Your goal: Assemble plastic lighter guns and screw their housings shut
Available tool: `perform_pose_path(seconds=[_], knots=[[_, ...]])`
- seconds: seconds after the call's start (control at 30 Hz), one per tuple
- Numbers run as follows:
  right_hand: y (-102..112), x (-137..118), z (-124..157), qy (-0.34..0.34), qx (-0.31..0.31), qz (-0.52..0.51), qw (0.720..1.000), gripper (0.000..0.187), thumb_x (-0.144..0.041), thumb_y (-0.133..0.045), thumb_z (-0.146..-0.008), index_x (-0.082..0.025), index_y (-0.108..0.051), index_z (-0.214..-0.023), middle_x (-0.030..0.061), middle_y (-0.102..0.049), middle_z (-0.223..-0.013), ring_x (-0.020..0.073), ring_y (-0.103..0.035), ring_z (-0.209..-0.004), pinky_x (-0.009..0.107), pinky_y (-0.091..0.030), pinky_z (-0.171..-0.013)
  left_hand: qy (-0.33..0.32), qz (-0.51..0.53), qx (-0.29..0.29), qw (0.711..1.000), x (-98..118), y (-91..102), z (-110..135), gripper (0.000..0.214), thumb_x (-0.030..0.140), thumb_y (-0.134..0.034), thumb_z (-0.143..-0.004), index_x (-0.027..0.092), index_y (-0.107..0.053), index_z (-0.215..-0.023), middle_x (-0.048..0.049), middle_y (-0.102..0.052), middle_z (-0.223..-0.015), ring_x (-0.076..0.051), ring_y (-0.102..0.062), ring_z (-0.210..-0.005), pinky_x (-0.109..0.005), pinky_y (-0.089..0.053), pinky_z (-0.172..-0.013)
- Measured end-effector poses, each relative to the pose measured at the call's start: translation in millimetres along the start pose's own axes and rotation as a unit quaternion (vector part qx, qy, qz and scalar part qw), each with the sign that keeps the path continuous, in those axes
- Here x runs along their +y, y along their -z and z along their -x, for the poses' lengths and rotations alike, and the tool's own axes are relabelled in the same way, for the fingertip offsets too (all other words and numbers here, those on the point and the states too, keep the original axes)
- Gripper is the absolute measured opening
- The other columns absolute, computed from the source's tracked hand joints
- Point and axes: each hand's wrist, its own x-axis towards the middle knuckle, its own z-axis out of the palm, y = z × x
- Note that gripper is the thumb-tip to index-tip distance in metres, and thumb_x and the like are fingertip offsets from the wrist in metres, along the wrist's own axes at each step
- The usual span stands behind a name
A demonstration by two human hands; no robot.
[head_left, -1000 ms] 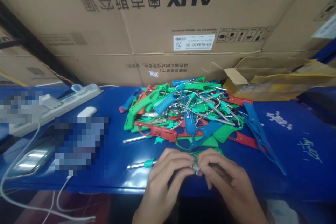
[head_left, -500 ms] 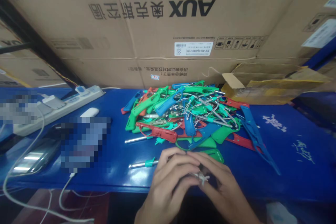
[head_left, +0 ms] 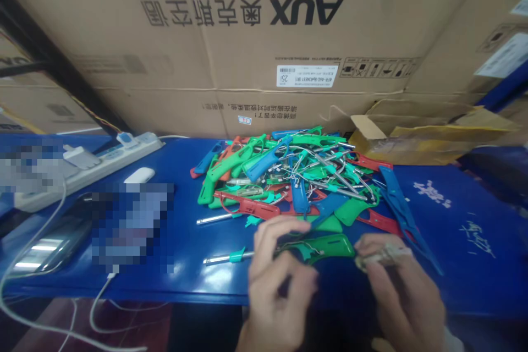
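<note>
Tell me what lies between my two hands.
A green handle lies on the blue table between the left hand and the right hand, which pinches a small pale part. The head view shows it.

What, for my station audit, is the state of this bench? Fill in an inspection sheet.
Surface: blue table, white scribbles at the right.
Job's things: green plastic handle lying between the hands; small pale part; pile of handles in green, blue and red, mixed with metal pins, behind.
Clutter: loose metal pins; power strip; white oval gadget.
Grippers: left hand curled beside the green plastic handle, grip unclear; right hand pinching the small pale part.
Cables: white cables drooping over the front edge, left.
Surroundings: cardboard cartons stacked behind; torn box at the right.
</note>
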Motion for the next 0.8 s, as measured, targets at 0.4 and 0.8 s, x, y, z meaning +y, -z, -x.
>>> perform_pose_path(seconds=[0.4, 0.8], knots=[[10.7, 28.1, -6.7, -0.047, -0.193, -0.04, 0.979, 0.027, -0.032, -0.064, -0.099, -0.033, -0.075, -0.124, 0.0007, -0.068, -0.092, 0.0128, -0.068, -0.077, 0.019, -0.055, -0.066, 0.081, -0.083, -0.001, 0.993, -22.6, 13.9, -14.1, 0.022, 0.017, -0.056, -0.103, 0.027, -0.061, -0.122, -0.0048, -0.066, -0.115, -0.019, -0.062, -0.107, -0.033, -0.049, -0.09], [19.0, 31.5, -9.6, -0.124, -0.211, -0.095, 0.965, 0.021, -0.042, -0.064, -0.097, -0.028, -0.08, -0.092, 0.0018, -0.068, -0.082, 0.0152, -0.065, -0.073, 0.022, -0.054, -0.062, 0.007, -0.266, -0.18, 0.947, -26.2, 7.7, -13.0, 0.01, 0.018, -0.062, -0.1, 0.022, -0.072, -0.099, -0.0028, -0.071, -0.097, -0.025, -0.06, -0.089, -0.037, -0.039, -0.074]])
